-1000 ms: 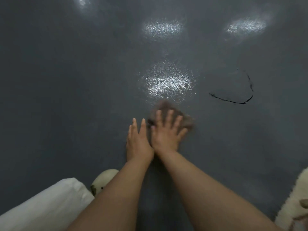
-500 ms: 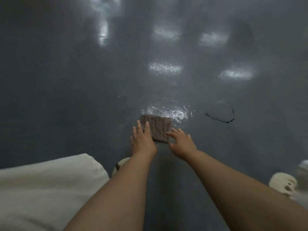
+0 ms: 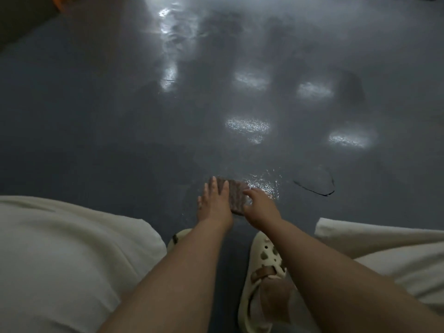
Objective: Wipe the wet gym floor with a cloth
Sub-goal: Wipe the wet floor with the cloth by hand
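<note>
We crouch over the gym floor (image 3: pixel 96 131). The cloth (image 3: pixel 236 197) lies just short of the glistening wet patch (image 3: pixel 264 182). Our left hand (image 3: pixel 213 205) presses it with fingers straight; our right hand (image 3: pixel 260 209) curls over its near-right edge. We should push it flat, forward through the wet patch.

There is one view only, worn on the person's head, looking forward and steeply down. It sits close above both forearms, taking in the grey floor (image 3: pixel 96 121) ahead.
</note>
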Demonstrator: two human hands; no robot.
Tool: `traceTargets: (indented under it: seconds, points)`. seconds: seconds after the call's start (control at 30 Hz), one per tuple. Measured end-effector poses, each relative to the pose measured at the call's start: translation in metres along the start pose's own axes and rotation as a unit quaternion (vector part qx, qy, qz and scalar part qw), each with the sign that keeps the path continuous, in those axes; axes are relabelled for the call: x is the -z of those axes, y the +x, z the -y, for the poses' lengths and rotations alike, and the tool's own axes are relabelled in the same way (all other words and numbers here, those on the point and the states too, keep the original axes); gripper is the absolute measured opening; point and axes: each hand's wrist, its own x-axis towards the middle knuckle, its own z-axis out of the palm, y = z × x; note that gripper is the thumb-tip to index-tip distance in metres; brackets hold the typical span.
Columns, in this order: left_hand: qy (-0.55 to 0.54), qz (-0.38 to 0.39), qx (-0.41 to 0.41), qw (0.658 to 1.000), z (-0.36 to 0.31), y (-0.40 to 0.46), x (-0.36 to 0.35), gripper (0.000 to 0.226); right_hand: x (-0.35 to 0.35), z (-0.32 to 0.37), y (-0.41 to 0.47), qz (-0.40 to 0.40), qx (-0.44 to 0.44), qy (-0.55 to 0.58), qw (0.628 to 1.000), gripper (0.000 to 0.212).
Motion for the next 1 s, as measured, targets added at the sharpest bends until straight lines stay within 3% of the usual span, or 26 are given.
traceTargets:
  seconds: [0.5,0.73,1.0]
  points:
    - [0.029,0.138,0.049,0.989,0.034,0.057,-0.051,0.078,-0.071,-0.023,0.069,0.035,-0.060,0.041,0.997,0.052]
    - [0.060,0.108,0.115,0.986,0.095,0.094,-0.051,0.077,-0.108,-0.010,0.111,0.043,-0.070,0.022,0.996,0.058]
    - [0.068,0.081,0.278,0.955,0.146,0.099,-0.060,0.097,-0.126,-0.024,0.136,0.053,-0.128,-0.097,0.986,0.067]
